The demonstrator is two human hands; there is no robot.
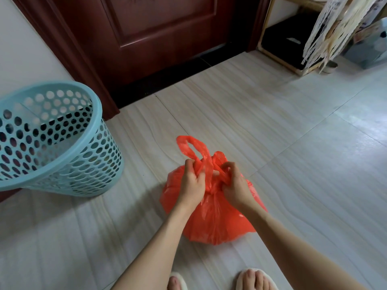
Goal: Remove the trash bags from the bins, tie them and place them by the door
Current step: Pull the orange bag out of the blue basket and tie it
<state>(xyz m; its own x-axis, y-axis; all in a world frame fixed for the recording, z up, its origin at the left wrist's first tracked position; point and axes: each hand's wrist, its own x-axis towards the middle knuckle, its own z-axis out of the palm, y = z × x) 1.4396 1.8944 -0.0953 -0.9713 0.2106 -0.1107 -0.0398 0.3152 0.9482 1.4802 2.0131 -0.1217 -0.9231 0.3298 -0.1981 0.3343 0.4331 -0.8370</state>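
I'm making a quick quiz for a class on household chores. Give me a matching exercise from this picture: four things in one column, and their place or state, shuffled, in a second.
Things
1. red plastic trash bag
2. pale blue perforated plastic bin
3. dark red wooden door
4. left hand

Place or state
A. shut, at the top of the view
B. on the floor tiles, between both hands
C. grips a bag handle
D. stands at the left, no bag in it

Pairs: 1-B, 2-D, 3-A, 4-C
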